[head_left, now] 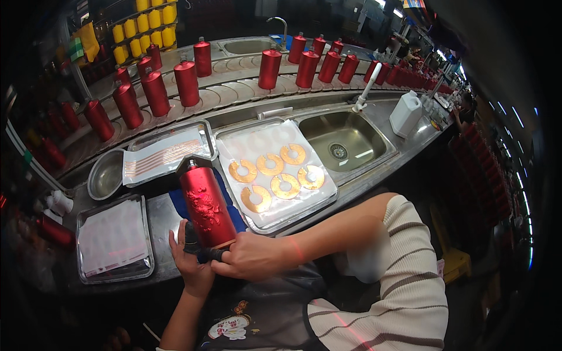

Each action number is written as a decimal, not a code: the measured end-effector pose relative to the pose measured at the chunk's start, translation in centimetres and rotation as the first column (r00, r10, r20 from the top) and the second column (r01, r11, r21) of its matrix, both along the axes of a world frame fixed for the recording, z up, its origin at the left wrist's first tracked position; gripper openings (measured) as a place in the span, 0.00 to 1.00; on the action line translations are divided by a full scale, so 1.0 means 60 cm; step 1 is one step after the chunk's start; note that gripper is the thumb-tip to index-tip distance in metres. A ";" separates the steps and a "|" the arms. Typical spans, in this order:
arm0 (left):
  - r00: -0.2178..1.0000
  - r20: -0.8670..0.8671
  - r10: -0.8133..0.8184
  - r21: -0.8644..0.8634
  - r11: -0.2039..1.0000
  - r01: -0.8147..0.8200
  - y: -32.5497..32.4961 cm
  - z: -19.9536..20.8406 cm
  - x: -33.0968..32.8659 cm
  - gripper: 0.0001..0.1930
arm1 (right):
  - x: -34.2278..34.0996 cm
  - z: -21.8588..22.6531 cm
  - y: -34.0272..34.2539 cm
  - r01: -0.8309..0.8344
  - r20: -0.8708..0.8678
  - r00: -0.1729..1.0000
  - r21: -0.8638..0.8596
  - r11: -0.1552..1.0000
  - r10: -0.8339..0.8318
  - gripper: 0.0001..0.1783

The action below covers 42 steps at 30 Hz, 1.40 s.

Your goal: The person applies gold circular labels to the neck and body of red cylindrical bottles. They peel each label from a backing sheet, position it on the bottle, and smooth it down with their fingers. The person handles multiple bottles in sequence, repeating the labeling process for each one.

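A shiny red bottle point(205, 202) with a raised relief on its side leans in front of me, its neck pointing away. My left hand point(194, 266) holds it at the lower left, the outer fingers spread and dark covers on some fingertips. Curled against its lower right end is my right hand point(254, 255), with the fingertips partly hidden. A thin copper-coloured strip point(224, 245) runs along the bottle's base beside the right fingers. To the right, a metal tray point(278, 225) bears a white sheet with several copper-coloured C-shaped pieces point(285, 186).
Behind the bottle, a white sheet of long copper-coloured strips point(161, 159) lies beside a metal bowl point(105, 175). Another sheet-lined tray point(114, 240) is at left. Several red bottles point(187, 83) stand on the conveyor point(234, 82) beyond. A sink point(345, 143) and white jug point(405, 114) are at right.
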<state>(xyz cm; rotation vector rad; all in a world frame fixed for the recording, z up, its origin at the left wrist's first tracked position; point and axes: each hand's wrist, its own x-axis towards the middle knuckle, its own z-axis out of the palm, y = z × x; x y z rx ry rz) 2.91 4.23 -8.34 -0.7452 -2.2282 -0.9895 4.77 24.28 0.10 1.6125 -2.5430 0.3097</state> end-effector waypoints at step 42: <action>0.784 0.599 -0.164 0.259 0.966 0.005 0.062 0.083 -0.310 0.23 | 0.045 -0.046 -0.020 0.789 0.735 0.584 -0.412 0.456 -0.345 0.54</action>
